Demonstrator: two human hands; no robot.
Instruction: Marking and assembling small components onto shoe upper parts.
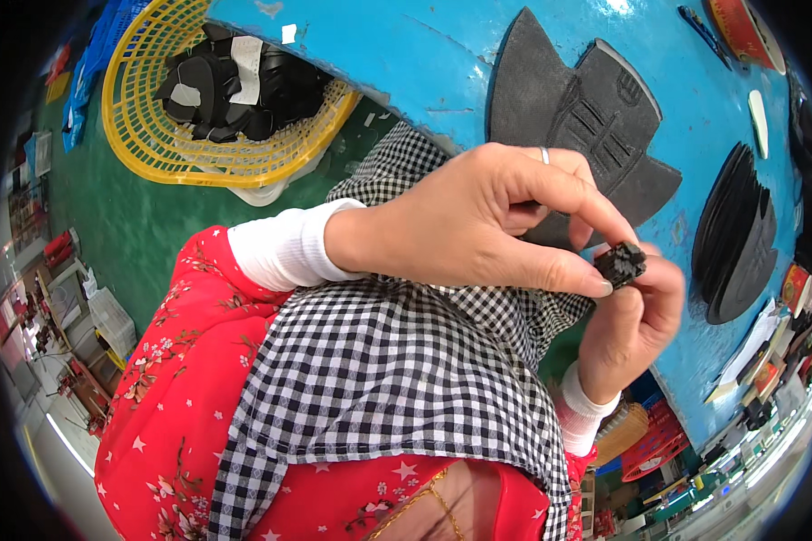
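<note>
Between the thumb and forefinger of my left hand [487, 216] is a small dark block [621, 264] with a rough, mottled grey-black face; its exact kind does not show. My right hand [632, 316] comes up from below and pinches at the same block, its fingertips partly hidden behind it. Just beyond my hands, flat black cut pieces [595, 108] with pointed ends and grooved lines lie on the blue table [406, 54], overlapping one another. A stack of thin black pieces [735, 234] stands to the right of my hands.
At the far left, a yellow plastic basket [122, 117] holds black pieces and a white paper slip [245, 68]. A white strip-like tool [758, 123], a dark pen-like item [704, 36] and a reddish round container [744, 32] lie at the far right. A red basket [656, 442] sits below the table edge.
</note>
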